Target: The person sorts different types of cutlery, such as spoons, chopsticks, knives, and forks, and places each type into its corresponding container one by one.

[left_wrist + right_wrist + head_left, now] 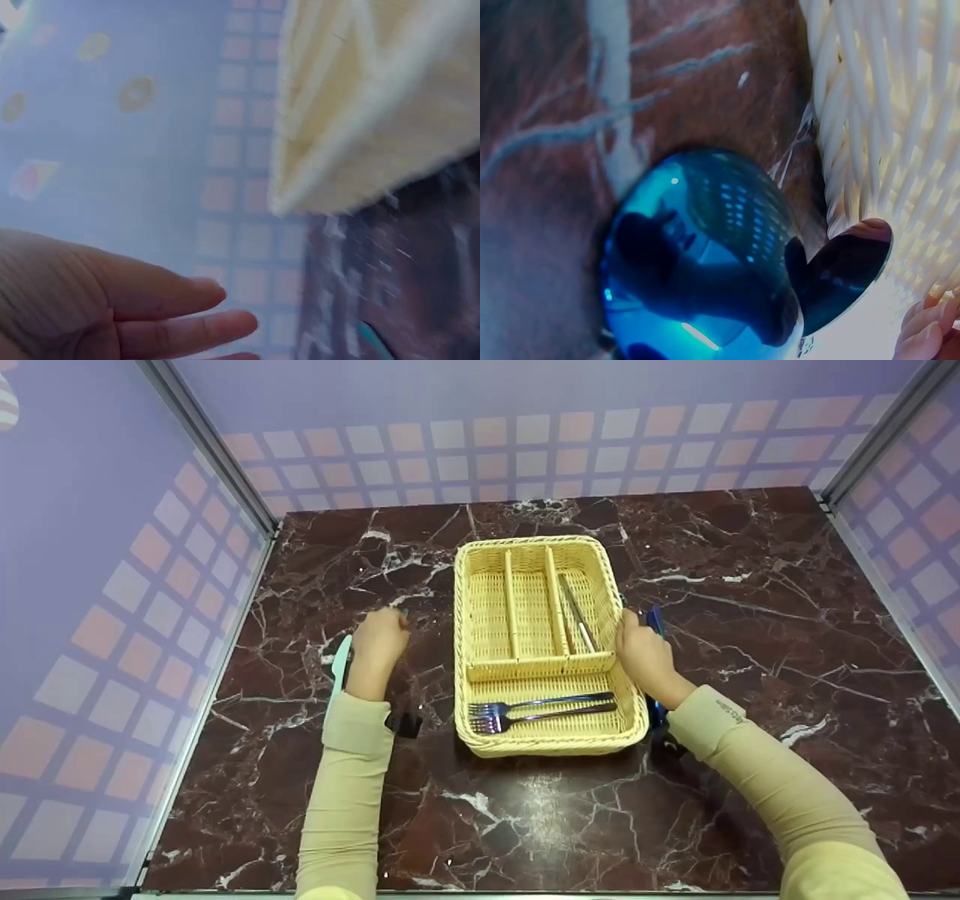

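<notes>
A pale yellow woven cutlery basket stands mid-table. My left hand is left of it, apart from the basket; its thumb and fingers look straight and empty. A turquoise knife lies beside that wrist. At the basket's right rim is my right hand, bent fingers against the wicker; whether they grip anything is hidden. Below that hand, a shiny blue spoon lies outside the basket with a smaller dark, rounded piece beside it. Two purple-blue forks lie in the front compartment.
Slim silver and brownish utensils lean in the basket's back right compartment. Dividers split the back into three. The dark marbled table meets lilac walls with printed squares at the back and sides.
</notes>
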Demonstrator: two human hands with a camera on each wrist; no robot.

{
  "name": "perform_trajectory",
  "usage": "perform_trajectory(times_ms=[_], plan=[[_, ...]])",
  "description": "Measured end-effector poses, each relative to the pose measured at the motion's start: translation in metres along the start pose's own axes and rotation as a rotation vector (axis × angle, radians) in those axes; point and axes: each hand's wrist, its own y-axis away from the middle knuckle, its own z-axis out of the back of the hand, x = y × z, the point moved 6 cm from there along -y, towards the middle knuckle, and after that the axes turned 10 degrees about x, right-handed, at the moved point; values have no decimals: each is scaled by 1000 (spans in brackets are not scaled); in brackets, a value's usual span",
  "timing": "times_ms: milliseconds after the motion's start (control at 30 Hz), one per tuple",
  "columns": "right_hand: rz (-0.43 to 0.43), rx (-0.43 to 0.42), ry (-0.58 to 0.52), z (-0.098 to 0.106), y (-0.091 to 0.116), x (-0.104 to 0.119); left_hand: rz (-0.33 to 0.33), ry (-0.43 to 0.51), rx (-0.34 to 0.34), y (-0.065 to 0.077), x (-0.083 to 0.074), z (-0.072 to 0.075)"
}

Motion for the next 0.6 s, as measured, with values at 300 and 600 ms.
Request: perform_trajectory(times_ms=[300, 600], plan=[[-2, 4, -23, -2, 0, -1, 190, -46, 148, -19, 58, -58], [-5, 12, -25, -2, 0, -1, 195, -42, 123, -15, 72, -67]])
